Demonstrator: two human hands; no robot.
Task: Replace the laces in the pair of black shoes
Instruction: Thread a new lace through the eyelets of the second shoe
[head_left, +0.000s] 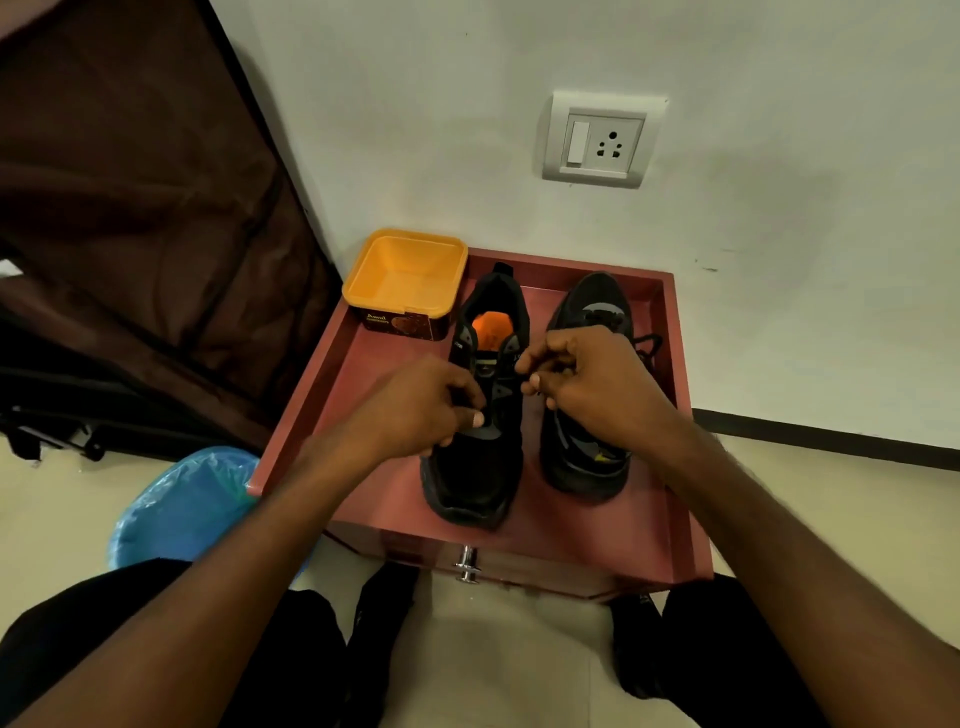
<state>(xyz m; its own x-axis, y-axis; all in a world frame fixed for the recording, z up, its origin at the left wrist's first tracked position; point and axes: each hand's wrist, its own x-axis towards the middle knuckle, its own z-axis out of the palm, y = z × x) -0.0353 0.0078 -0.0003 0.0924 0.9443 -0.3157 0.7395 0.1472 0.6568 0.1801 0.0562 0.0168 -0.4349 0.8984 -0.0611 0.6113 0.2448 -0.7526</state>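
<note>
Two black shoes stand side by side on a red-brown tray-topped cabinet (363, 353). The left shoe (475, 478) points its toe toward me and shows an orange insole. My left hand (421, 410) rests on its left side, thumb and fingers pinching at the eyelet area. My right hand (587, 384) hovers between the shoes, fingertips pinching a black lace end by the left shoe's right eyelets. The right shoe (587, 467) is partly hidden by that hand; a loose black lace (647, 345) trails off its right side.
An open orange tub (408, 280) sits at the tray's back left corner. A blue-lined bin (182, 504) stands on the floor to the left, with a brown fabric wardrobe (130, 208) behind. A wall socket (602, 140) is above. My knees flank the cabinet's drawer knob (467, 564).
</note>
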